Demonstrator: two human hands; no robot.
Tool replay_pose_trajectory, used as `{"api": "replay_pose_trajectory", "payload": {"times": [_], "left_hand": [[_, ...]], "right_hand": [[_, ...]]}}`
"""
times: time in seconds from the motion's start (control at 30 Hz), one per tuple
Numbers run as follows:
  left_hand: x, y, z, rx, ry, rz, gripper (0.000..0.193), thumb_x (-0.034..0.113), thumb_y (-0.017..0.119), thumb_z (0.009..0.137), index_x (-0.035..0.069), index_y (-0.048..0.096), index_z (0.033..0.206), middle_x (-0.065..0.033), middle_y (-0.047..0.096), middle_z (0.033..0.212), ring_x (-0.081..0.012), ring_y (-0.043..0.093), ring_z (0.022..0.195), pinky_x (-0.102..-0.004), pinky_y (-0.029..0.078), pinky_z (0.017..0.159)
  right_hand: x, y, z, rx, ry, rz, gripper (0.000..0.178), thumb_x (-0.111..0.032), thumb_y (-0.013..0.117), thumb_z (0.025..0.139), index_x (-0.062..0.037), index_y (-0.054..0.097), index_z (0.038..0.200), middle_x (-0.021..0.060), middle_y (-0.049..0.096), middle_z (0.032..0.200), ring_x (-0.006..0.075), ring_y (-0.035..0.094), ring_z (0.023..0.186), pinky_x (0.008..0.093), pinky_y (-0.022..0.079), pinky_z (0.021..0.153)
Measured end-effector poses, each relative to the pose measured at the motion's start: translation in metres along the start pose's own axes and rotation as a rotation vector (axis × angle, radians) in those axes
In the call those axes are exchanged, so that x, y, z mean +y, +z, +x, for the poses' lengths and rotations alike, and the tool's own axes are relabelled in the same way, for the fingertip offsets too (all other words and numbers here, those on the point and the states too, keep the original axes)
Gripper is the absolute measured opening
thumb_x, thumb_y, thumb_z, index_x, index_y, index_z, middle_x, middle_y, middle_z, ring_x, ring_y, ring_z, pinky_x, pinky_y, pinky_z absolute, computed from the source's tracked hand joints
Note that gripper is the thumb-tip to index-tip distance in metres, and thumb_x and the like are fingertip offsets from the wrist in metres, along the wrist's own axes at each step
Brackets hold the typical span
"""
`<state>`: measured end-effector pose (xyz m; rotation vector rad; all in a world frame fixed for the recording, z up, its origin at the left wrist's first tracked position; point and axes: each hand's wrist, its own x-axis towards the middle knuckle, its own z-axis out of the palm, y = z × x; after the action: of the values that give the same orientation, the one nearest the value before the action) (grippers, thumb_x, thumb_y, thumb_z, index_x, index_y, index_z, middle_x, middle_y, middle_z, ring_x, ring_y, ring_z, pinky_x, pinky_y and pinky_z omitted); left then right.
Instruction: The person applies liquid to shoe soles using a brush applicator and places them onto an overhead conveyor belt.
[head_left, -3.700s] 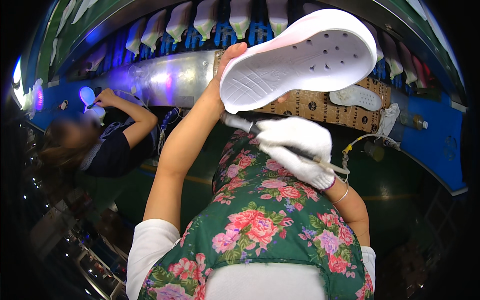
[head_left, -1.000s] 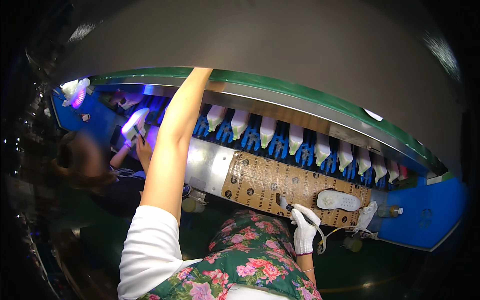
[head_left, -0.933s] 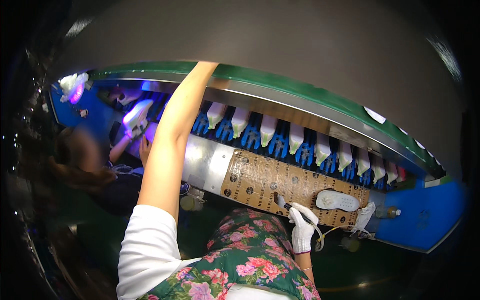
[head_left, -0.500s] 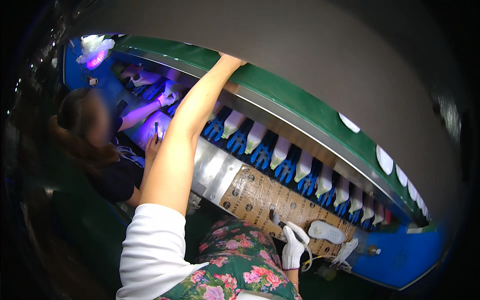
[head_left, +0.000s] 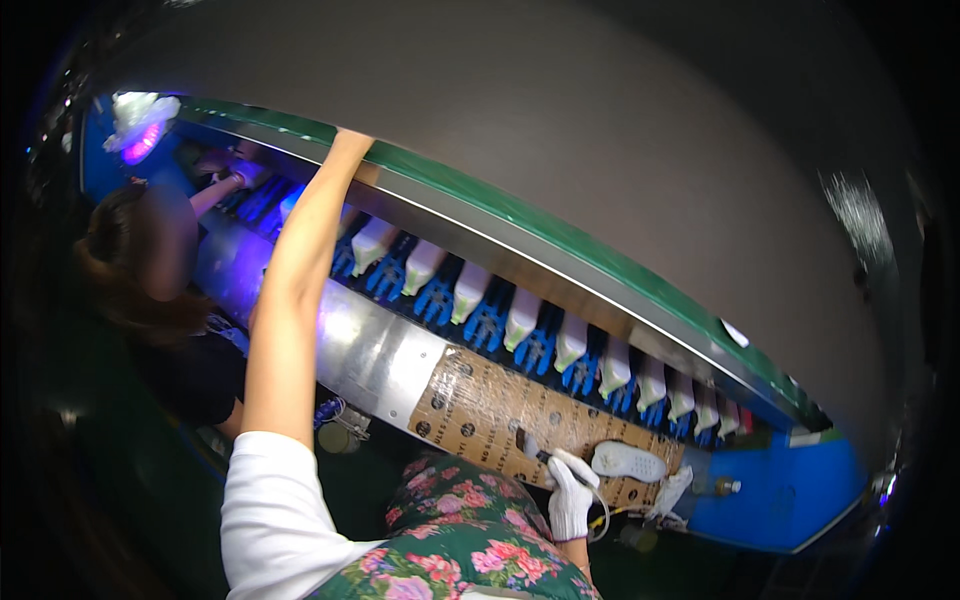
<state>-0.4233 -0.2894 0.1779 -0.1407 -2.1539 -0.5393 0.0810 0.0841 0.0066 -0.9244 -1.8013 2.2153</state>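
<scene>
Head view: left hand up over green shelf edge, grip hidden, cannot tell. Right hand, gloved, closed around brush; white sole just beside. Best kept steady.

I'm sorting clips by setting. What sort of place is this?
Most likely a shoe factory line. A row of white soles on blue holders runs under a green-edged upper conveyor; a white sole lies on a cardboard-covered ledge; a co-worker works alongside.
</scene>
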Motion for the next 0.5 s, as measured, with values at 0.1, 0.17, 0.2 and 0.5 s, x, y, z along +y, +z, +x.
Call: {"api": "replay_pose_trajectory", "payload": {"times": [0.1, 0.17, 0.2, 0.5], "left_hand": [[0.082, 0.003, -0.032, -0.07, 0.221, -0.283, 0.049, 0.036, 0.07, 0.086, 0.004, 0.062, 0.123, -0.0214, 0.064, 0.121, -0.0392, 0.061, 0.111, -0.0472, 0.051, 0.094], [0.142, 0.029, -0.061, -0.218, 0.358, -0.423, 0.05, 0.036, 0.07, 0.086, 0.004, 0.062, 0.123, -0.0215, 0.064, 0.121, -0.0393, 0.061, 0.112, -0.0472, 0.051, 0.094], [0.171, 0.041, -0.075, -0.29, 0.426, -0.447, 0.05, 0.036, 0.07, 0.086, 0.004, 0.062, 0.124, -0.0216, 0.064, 0.121, -0.0393, 0.061, 0.112, -0.0473, 0.051, 0.095], [0.25, 0.017, -0.099, -0.77, 0.423, -0.2, 0.048, 0.019, 0.065, 0.082, 0.005, 0.061, 0.127, -0.0211, 0.066, 0.118, -0.04, 0.063, 0.108, -0.0469, 0.052, 0.094]], "right_hand": [[-0.004, 0.004, 0.005, -0.027, -0.009, 0.03, 0.021, 0.0, 0.074, 0.083, 0.0049, 0.073, 0.103, 0.0079, 0.07, 0.08, 0.0125, 0.062, 0.063, 0.0222, 0.047, 0.055], [-0.001, 0.002, 0.008, -0.051, -0.023, 0.063, 0.021, -0.002, 0.076, 0.084, 0.004, 0.074, 0.104, 0.008, 0.072, 0.082, 0.0113, 0.064, 0.064, 0.0216, 0.049, 0.056], [-0.003, 0.002, 0.007, -0.054, -0.036, 0.061, 0.021, -0.002, 0.076, 0.084, 0.0041, 0.074, 0.104, 0.008, 0.072, 0.082, 0.0113, 0.064, 0.064, 0.0218, 0.049, 0.056], [-0.004, -0.017, -0.01, -0.029, -0.034, 0.093, 0.021, 0.0, 0.075, 0.084, 0.0031, 0.073, 0.105, 0.0073, 0.072, 0.081, 0.0114, 0.064, 0.064, 0.022, 0.049, 0.057]]}}
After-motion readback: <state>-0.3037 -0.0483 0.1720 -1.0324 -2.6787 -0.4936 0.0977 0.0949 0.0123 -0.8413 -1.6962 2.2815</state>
